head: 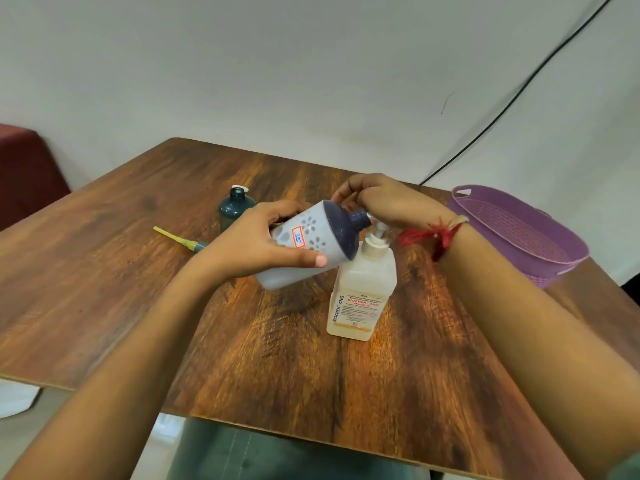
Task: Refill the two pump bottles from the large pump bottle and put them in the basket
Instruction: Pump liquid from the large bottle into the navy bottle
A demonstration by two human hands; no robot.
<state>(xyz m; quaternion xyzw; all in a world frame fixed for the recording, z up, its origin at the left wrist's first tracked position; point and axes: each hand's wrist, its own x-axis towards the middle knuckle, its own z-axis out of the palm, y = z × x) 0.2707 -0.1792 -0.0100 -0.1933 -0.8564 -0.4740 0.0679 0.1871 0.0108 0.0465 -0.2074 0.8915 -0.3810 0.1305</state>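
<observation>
L hand (254,245) grips tilted white bottle (311,237) — R hand (384,199) curled over lg bottle pump (375,241).

Left hand (263,244) grips, fingers wrapped; right hand (377,199) arches, fingers curled.

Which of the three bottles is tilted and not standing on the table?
The pale flowered bottle with the dark top, which the left hand grips. The small dark green bottle and the large pump bottle stand upright on the table.
</observation>
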